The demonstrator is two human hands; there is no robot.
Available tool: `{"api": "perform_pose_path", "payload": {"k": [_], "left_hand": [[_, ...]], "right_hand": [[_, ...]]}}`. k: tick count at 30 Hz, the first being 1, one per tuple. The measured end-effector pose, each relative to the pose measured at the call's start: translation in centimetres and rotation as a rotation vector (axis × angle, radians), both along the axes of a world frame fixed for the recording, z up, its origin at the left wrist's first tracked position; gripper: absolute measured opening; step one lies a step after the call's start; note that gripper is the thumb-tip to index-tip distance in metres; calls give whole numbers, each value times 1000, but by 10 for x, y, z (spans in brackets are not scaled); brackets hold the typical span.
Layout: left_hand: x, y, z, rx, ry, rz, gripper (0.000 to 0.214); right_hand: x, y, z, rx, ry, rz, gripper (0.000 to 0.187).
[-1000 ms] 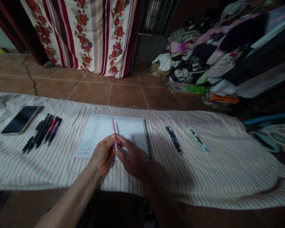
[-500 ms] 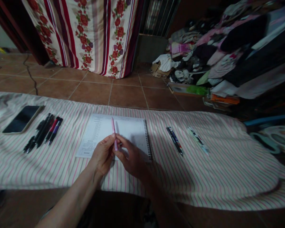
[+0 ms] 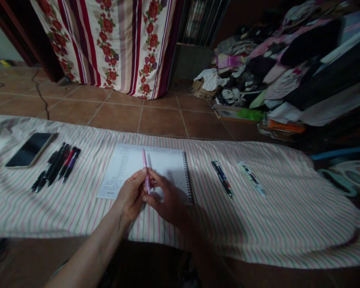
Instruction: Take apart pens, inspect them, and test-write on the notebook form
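A pink pen (image 3: 145,163) stands almost upright over a spiral notebook (image 3: 165,164) that lies open on a striped cloth (image 3: 258,216). My left hand (image 3: 130,196) pinches the pen's lower part from the left. My right hand (image 3: 168,200) grips the same pen from the right, fingers curled round it. Both hands hover just above the notebook's near edge.
Left of the notebook lie several dark pens (image 3: 57,166) and a black phone (image 3: 30,149). Right of it lie a dark pen (image 3: 222,178) and a pale pen (image 3: 252,176). Beyond the cloth are brown floor tiles, a floral curtain (image 3: 117,44) and a heap of clothes (image 3: 273,68).
Both hands stay closed on the pink pen. They and the pen have barely shifted; the view has drifted slightly.
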State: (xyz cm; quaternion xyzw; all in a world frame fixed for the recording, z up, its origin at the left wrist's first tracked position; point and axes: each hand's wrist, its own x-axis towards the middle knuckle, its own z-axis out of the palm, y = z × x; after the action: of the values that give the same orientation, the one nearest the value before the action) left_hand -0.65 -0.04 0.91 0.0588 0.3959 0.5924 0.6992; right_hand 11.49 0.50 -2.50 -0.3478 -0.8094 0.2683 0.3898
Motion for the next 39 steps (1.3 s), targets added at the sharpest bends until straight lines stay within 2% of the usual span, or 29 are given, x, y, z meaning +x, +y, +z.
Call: {"api": "perform_pose_path", "payload": {"k": [7, 10, 15, 23, 31, 34, 36, 39], "left_hand": [[8, -2, -8, 57, -44, -3, 19], [10, -3, -7, 89, -48, 1, 28], [14, -3, -3, 55, -18, 25, 27], [18, -3, -5, 114, 151, 64, 29], [22, -5, -3, 198, 419, 122, 19], [18, -2, 0, 177, 390, 160, 26], [14, 0, 0, 159, 361, 184, 22], [11, 3, -4, 83, 161, 127, 15]], "right_hand": [[0, 3, -7, 68, 17, -96, 56], [2, 4, -7, 89, 16, -110, 53], [3, 6, -9, 102, -8, -148, 45], [3, 9, -8, 78, 100, -184, 36], [5, 9, -10, -77, 209, -219, 33], [8, 9, -9, -60, 196, -233, 30], [11, 9, -6, -70, 187, -240, 28], [14, 8, 1, -195, 231, -253, 30]]}}
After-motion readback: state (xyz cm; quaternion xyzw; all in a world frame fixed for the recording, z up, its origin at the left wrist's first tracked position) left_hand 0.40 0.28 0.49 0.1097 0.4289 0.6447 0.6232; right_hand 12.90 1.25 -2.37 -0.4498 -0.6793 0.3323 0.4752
